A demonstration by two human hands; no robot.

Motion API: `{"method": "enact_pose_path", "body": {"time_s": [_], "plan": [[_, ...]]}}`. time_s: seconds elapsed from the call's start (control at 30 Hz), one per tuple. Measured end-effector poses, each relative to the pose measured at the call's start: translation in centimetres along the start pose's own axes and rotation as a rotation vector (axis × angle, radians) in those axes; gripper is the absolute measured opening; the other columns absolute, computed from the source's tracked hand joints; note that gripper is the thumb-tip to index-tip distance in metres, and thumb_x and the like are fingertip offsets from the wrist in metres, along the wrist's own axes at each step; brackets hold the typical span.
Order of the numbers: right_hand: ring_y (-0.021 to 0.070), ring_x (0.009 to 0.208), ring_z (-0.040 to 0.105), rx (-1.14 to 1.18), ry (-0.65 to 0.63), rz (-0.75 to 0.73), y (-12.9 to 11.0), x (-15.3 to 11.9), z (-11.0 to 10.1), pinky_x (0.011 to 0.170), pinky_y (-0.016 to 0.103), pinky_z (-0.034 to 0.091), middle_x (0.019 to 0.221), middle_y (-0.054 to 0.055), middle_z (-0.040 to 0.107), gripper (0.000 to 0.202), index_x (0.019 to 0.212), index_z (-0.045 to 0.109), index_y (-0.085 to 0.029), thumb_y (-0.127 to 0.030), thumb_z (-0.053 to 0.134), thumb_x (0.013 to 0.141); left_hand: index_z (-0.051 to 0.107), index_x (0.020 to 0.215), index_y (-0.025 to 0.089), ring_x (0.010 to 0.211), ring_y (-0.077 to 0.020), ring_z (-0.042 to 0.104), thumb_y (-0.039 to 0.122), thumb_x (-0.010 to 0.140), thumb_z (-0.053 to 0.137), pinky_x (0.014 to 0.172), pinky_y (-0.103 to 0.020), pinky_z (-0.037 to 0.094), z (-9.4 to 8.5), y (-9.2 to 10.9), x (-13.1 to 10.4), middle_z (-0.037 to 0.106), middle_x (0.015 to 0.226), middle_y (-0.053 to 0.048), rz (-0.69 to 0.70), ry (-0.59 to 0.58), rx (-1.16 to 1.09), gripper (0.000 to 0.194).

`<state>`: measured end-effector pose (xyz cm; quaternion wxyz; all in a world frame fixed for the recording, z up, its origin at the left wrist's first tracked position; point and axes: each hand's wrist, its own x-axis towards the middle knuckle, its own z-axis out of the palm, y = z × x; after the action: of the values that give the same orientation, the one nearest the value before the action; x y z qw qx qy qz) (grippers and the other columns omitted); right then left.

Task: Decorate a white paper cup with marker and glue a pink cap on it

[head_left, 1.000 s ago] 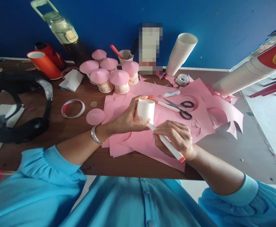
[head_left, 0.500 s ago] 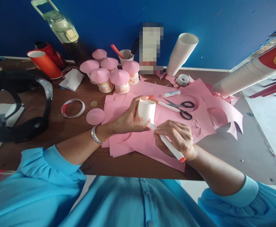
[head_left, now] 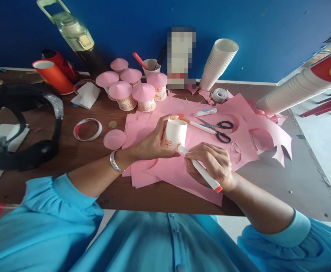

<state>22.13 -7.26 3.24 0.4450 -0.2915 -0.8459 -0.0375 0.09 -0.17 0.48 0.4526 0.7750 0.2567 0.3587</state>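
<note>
A white paper cup [head_left: 176, 132] with small orange flowers drawn near its lower edge is held in my left hand [head_left: 156, 141], fingers wrapped round its left side. My right hand [head_left: 210, 162] pinches a white marker [head_left: 203, 174] with an orange end, its tip at the cup's lower right side beside a flower. Under both hands lie pink paper sheets [head_left: 168, 170]. Just beyond the cup are black-handled scissors [head_left: 222, 131], another white and orange marker [head_left: 202, 127] and a clear glue stick [head_left: 205, 112].
Several decorated cups with pink cone tops [head_left: 144, 92] stand at the back, near a cup of pens [head_left: 151, 68]. Stacked white cups [head_left: 219, 62] lean by the blue wall. At left are a tape roll [head_left: 87, 130], a pink cone [head_left: 114, 139], a black headset [head_left: 23, 158] and a tall bottle [head_left: 77, 37].
The marker tip has shifted very slightly at the cup's side, with a bit more orange line showing there. My left hand still holds the cup in nearly the same place.
</note>
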Motion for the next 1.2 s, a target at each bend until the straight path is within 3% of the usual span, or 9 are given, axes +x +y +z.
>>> {"method": "enact_pose_path", "body": {"time_s": [0.3, 0.73, 1.2], "plan": [[0.0158, 0.066, 0.069, -0.013, -0.011, -0.026, 0.23, -0.06, 0.02, 0.058, 0.029, 0.058, 0.080, 0.001, 0.071, 0.026, 0.108, 0.059, -0.021, -0.003, 0.066, 0.091, 0.036, 0.154, 0.025, 0.134, -0.0359, 0.059, 0.048, 0.076, 0.095, 0.108, -0.054, 0.056, 0.21, -0.64, 0.06, 0.049, 0.161, -0.022, 0.043, 0.006, 0.000, 0.100], [0.0147, 0.064, 0.068, 0.000, -0.023, -0.021, 0.01, 0.02, 0.00, 0.056, 0.028, 0.058, 0.078, 0.000, 0.071, 0.025, 0.106, 0.058, -0.021, -0.003, 0.066, 0.091, 0.038, 0.153, 0.025, 0.148, -0.0400, 0.049, 0.049, 0.077, 0.095, 0.118, -0.059, 0.047, 0.14, -0.27, 0.01, 0.045, 0.166, -0.022, 0.049, 0.009, 0.011, 0.098], [0.0151, 0.063, 0.067, 0.003, -0.030, -0.008, -0.07, 0.04, -0.06, 0.055, 0.028, 0.055, 0.077, 0.001, 0.070, 0.023, 0.103, 0.059, -0.020, -0.003, 0.068, 0.091, 0.038, 0.153, 0.026, 0.147, -0.0399, 0.051, 0.049, 0.077, 0.095, 0.116, -0.059, 0.048, 0.11, -0.14, 0.06, 0.043, 0.168, -0.023, 0.041, 0.003, -0.004, 0.098]]}}
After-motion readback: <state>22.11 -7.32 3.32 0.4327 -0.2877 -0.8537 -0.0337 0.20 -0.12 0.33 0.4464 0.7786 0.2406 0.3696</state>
